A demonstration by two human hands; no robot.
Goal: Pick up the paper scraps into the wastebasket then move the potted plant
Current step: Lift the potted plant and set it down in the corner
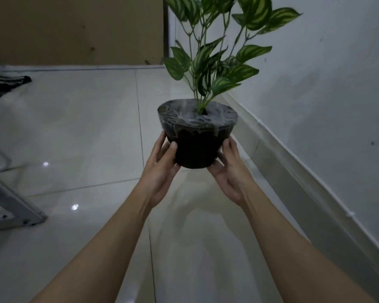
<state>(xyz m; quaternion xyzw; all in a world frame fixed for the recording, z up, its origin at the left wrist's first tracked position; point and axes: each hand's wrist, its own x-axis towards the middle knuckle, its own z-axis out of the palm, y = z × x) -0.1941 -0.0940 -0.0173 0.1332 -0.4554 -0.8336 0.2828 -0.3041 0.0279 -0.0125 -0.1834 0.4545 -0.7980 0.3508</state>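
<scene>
The potted plant [195, 141] is a black round pot with clear wrap over its top and striped green leaves rising from the middle. It hangs in the air above the tiled floor, held between both hands at arm's length. My left hand [162, 169] clasps the pot's left side, thumb on the front. My right hand [230, 171] cups the lower right side. No paper scraps or wastebasket are in view.
A white wall with a baseboard [293, 171] runs along the right. A brown board [74, 29] leans at the far end. A grey metal frame [13, 206] stands at the left, with a dark striped cloth [7, 84] further back.
</scene>
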